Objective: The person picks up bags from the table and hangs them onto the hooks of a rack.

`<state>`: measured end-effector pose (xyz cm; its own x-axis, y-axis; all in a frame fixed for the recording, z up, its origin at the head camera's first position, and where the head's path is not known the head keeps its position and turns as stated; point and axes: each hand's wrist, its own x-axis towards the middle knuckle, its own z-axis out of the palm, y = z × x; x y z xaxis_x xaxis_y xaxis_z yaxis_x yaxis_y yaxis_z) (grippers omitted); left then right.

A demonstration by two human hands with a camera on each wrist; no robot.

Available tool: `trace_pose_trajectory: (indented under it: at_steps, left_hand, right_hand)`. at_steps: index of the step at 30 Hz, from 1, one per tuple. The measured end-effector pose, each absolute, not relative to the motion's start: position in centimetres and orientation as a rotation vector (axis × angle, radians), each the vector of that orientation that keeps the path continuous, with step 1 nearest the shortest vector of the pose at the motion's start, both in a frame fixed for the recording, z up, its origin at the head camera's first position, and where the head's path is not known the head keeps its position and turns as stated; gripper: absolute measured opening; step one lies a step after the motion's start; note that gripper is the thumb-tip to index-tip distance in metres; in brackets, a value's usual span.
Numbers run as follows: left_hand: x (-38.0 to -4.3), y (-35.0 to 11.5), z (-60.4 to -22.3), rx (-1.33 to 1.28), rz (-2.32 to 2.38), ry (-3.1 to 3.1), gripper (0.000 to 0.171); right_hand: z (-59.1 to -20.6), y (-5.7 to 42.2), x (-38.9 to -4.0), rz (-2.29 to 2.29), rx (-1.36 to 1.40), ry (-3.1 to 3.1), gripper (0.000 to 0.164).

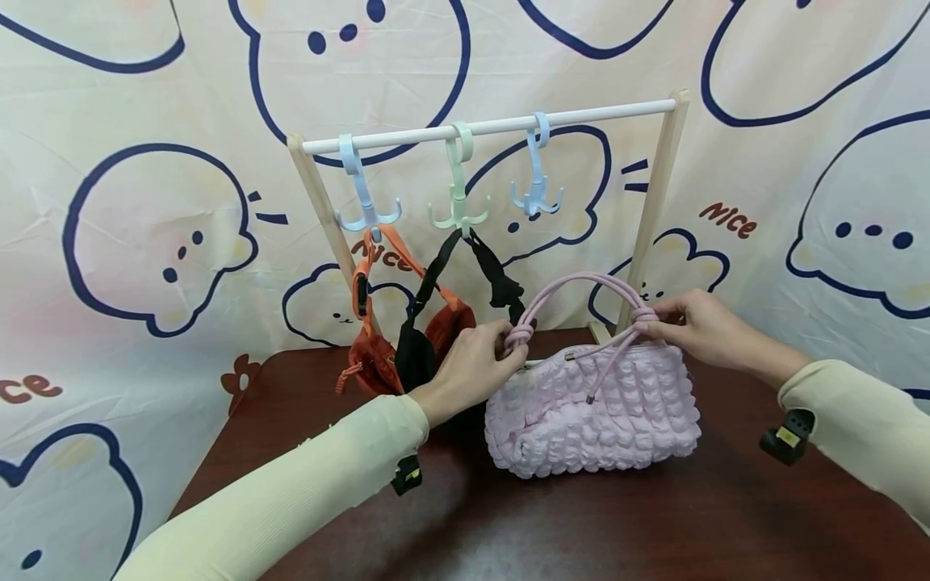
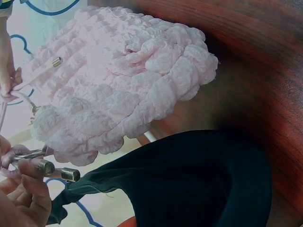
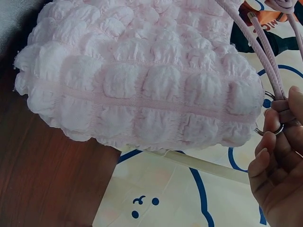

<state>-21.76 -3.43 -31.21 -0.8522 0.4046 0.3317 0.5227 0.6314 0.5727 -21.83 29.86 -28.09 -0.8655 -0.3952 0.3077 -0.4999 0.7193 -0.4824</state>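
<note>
A pale pink puffy handbag [image 1: 596, 420] is in front of me, with its corded handle [image 1: 581, 278] arching over the top. My left hand [image 1: 472, 363] pinches the knot at the handle's left end. At the right end, the fingers of my right hand [image 1: 701, 327] grip the other knot. Metal-tipped cord ends [image 2: 70, 175] stick out beside the left fingers in the left wrist view. In the right wrist view a metal ring [image 3: 280, 129] shows by the right fingertips. Partly behind my left hand hangs a black bag [image 1: 416, 355].
A rack with a white bar [image 1: 501, 126] stands at the back of the brown table [image 1: 654, 516]. The black bag hangs from a green hook [image 1: 458, 202], an orange bag [image 1: 372, 359] from the left blue hook [image 1: 366, 206]. Another blue hook [image 1: 538, 190] hangs bare at right.
</note>
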Motion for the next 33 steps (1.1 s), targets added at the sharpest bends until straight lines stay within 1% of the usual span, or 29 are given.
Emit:
trace_pose_trajectory:
  at_steps: [33]
  left_hand:
    - [-21.92, -3.73, -31.1, -0.764, -1.062, -2.654, 0.012]
  right_hand:
    - [-28.04, 29.81, -21.85, 0.873, 0.682, -2.752, 0.014]
